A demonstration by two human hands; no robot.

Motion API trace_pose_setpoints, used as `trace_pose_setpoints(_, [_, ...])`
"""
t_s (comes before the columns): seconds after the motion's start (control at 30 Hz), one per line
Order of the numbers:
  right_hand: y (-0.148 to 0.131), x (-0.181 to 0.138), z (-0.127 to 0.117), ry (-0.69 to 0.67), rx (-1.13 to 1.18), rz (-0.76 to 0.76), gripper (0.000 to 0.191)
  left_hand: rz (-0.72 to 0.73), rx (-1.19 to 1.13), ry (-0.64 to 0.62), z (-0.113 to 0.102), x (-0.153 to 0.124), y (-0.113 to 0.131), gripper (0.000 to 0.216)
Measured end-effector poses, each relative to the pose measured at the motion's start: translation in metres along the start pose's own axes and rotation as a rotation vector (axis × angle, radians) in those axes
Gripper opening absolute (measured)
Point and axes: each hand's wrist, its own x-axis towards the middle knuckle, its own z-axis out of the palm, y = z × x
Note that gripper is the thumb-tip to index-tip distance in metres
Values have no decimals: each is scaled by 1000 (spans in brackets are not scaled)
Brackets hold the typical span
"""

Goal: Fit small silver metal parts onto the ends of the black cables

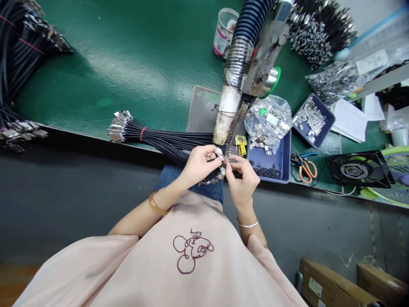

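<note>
My left hand [200, 164] and my right hand [243, 179] meet over my lap at the bench edge, both pinched on a small metal connector [226, 160] at the end of a black cable. The cable belongs to a bundle of black cables [166, 138] tied with a red band, which lies across the green bench [128, 64] with metal ends fanned out at the left. More loose metal ends hang just under my left fingers.
A ribbed hose and metal fixture [246, 55] stand right behind my hands. Blue trays [281, 160] with small metal shells, a bag of shells [266, 123], orange-handled pliers [305, 168], a fan [358, 170] and a cup [225, 32] sit on the bench. Cardboard boxes [332, 285] lie on the floor.
</note>
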Motion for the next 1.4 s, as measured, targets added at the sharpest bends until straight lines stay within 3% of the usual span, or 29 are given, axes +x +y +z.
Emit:
trace_pose_setpoints(0.2, [3, 3, 0, -62, 338, 314, 12, 43, -58, -13, -1, -3, 1, 9])
trace_pose_setpoints(0.27, [3, 5, -1, -78, 363, 347, 14, 41, -38, -17, -2, -4, 1, 10])
trace_pose_setpoints(0.5, [3, 11, -2, -72, 221, 243, 8, 26, -32, 18, 1, 0, -1, 9])
trace_pose_setpoints(0.83, [-1, 15, -3, -57, 204, 167, 9, 42, -80, 54, 3, 0, 2, 8])
trace_pose_setpoints(1.2, [2, 6, -3, -63, 149, 148, 11, -1, 1, -1, -1, 0, -1, 4])
trace_pose_setpoints(1.4, [4, 6, -1, -57, 205, 221, 10, 26, 52, 15, -1, -2, -1, 9])
